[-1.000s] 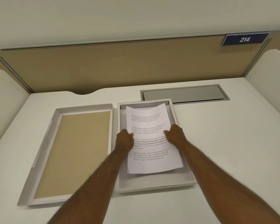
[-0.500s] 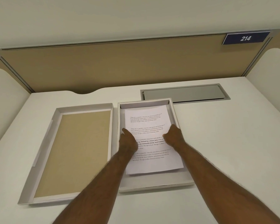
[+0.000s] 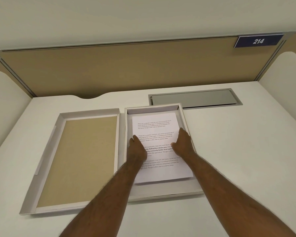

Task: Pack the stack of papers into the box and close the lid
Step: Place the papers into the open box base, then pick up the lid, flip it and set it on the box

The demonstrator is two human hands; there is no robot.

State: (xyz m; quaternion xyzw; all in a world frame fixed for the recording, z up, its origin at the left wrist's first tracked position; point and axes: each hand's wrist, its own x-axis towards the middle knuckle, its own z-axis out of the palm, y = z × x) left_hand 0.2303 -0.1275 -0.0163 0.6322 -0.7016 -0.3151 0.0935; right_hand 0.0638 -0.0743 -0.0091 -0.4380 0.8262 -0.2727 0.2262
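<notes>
Left hand (image 3: pixel 138 148) and right hand (image 3: pixel 183 142) flat, open, pressing paper stack (image 3: pixel 158 171) inside box (image 3: pixel 188 193), gripping nothing; lid (image 3: pixel 75 161) upturned just left.

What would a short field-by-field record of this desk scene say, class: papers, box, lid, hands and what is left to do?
papers: printed stack lying flat inside the box
box: open white tray, centre of desk
lid: inside up, beside the box on its left, apart from it
left hand: palm down on the stack
right hand: palm down at the stack's right edge
remaining: lid not yet on
</notes>
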